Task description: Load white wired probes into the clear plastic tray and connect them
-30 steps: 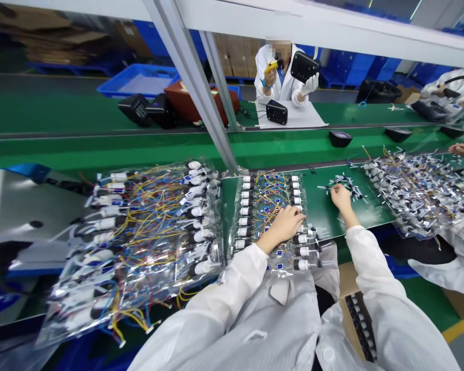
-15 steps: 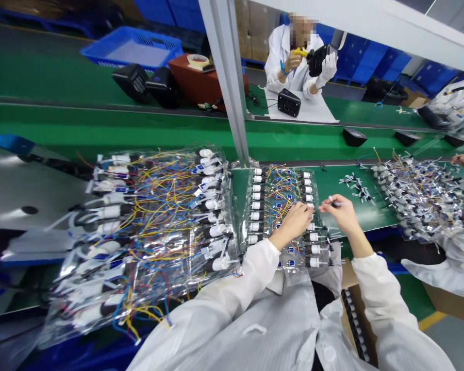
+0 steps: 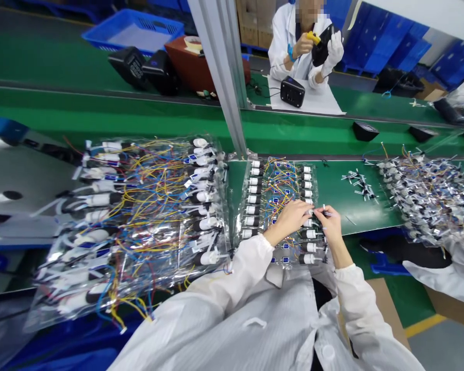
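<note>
Upper left of the frame, a blue plastic crate (image 3: 133, 31) sits behind 2 black boxy units (image 3: 129, 66) and a red-brown case (image 3: 193, 59) on a green conveyor belt (image 3: 100, 105). An aluminium upright (image 3: 220, 77) rises through the middle of the view and blocks part of the bench beyond. Top centre, a co-worker (image 3: 294, 46) in a white coat holds a yellow tool and a black unit above a white sheet (image 3: 305, 98). At the left edge lies a grey metal machine (image 3: 23, 175), and a large clear bag of wired parts (image 3: 150, 221) fills the centre left. To the right are loose small white-and-black pieces (image 3: 359, 184) and a heap of bagged parts (image 3: 425, 198), with another co-worker's white sleeve (image 3: 448, 268) below them. Just in front of the person, at centre right on the green bench (image 3: 355, 206), lies a clear bag of wired components (image 3: 278, 206): 2 columns of white cylinders with black ends, tangled coloured wires and small blue labels. The left hand (image 3: 290, 219) lies over its right column, fingers (image 3: 303, 208) close together, touching a white cap; any grip is hard to tell. The right hand (image 3: 332, 226) pinches a small slender piece (image 3: 325, 212) narrowly between thumb and forefinger, just beside the left fingertips.
</note>
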Demonstrator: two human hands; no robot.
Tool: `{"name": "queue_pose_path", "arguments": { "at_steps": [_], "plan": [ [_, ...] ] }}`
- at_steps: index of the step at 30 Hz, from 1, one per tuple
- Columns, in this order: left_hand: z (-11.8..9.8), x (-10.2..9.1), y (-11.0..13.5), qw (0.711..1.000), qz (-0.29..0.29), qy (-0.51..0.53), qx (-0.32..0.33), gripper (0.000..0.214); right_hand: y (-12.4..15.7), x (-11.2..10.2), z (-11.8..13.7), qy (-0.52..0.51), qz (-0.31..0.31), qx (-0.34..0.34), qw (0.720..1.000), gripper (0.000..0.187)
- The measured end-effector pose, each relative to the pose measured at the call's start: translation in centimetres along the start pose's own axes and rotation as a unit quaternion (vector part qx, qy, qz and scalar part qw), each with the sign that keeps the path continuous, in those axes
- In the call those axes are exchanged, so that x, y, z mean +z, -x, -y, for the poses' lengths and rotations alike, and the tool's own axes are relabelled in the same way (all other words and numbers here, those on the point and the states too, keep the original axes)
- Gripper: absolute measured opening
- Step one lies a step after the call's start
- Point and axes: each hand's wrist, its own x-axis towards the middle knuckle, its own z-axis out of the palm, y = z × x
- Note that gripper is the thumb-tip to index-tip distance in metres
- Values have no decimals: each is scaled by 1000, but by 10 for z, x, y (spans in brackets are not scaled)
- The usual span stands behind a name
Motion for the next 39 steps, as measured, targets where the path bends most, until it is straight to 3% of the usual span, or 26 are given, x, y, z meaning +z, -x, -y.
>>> {"name": "queue_pose_path", "arguments": {
  "at_steps": [25, 33, 39],
  "plan": [
    [0, 0, -5, 1000, 1, -7, -17, 30, -6, 2, -9, -17, 6, 32, 999, 34],
    [6, 3, -7, 1000, -8, 14, -4, 29, -6, 2, 0, 99, 7, -31, 995, 27],
    [10, 7, -8, 999, -30, 35, -16, 32, -4, -6, 3, 63, 33, -51, 996, 27]
  ]
}}
